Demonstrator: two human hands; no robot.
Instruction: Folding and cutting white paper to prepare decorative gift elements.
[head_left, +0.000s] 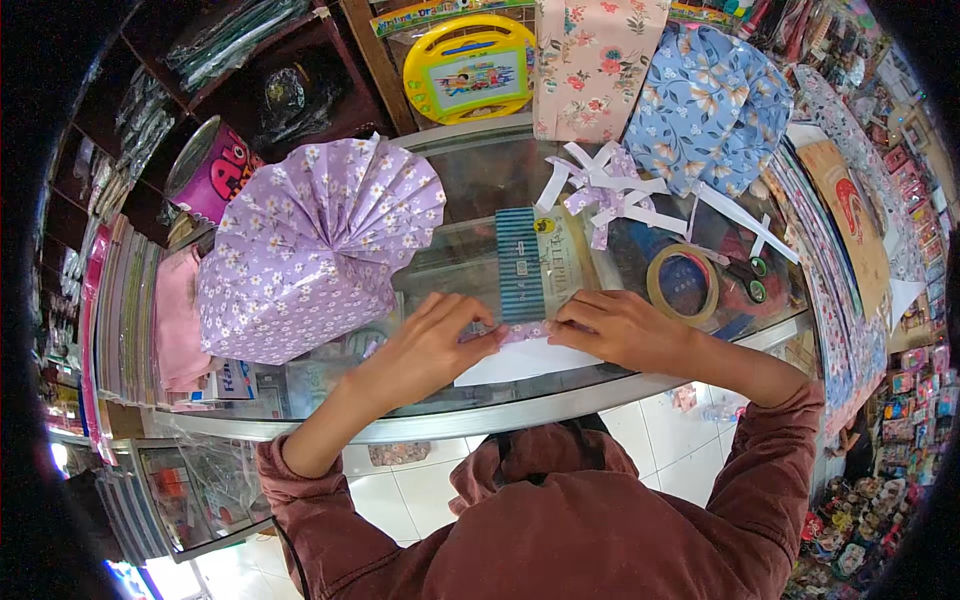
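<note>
My left hand (450, 337) pinches the left part of a small sheet of wrapping paper (529, 364) between thumb and fingers. At the sheet's right part, my right hand (619, 330) grips the same far edge. The sheet shows its white back, with a narrow purple floral fold (527, 331) along that edge. It lies on a glass counter (450, 262) close to the front rim. Beyond my left hand stands a parcel (300, 300) in purple daisy paper, topped by a pleated fan. A blue-striped packet (519, 262) lies just past the fold.
A tape roll (653, 285) and green-handled scissors (754, 281) lie beyond my right forearm, near paper offcuts (637, 217). A blue floral bundle (705, 112) and a pink floral parcel (592, 67) stand behind. Stacked paper (825, 240) flanks the right; a metal rim (480, 427) edges the front.
</note>
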